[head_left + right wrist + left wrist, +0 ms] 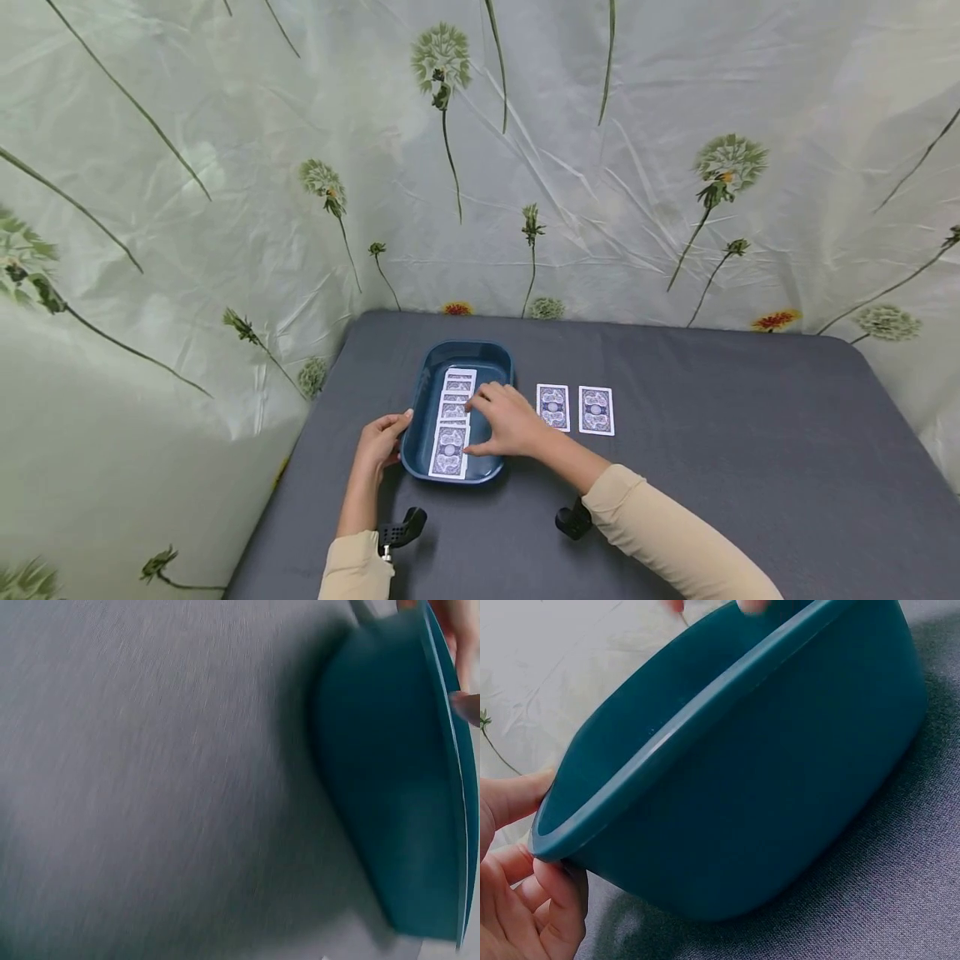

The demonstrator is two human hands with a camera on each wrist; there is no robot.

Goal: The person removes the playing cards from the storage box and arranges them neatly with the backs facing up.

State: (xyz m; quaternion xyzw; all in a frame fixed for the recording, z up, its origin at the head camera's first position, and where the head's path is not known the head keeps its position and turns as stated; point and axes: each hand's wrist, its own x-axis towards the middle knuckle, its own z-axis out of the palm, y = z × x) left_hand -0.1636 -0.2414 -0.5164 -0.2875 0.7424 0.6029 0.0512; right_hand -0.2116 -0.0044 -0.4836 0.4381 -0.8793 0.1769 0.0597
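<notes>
Left hand [384,439] on the rim of a blue tray [487,470], right hand [510,421] over the cards [450,452] inside.
The left hand pinches the tray's left rim, its other fingers bent under the lip; the right hand reaches across the right wall, thumb and forefinger wide apart, and whether their tips touch a card I cannot tell. The cards lie pattern up, overlapping in a lengthwise column toward the tray's left side. Two more cards [596,410] lie side by side, slightly apart, right of the tray. The bench [735,433] stretches broadly rightward; its left edge is near the tray, and beyond its far edge hangs a flower-printed sheet [615,217].
</notes>
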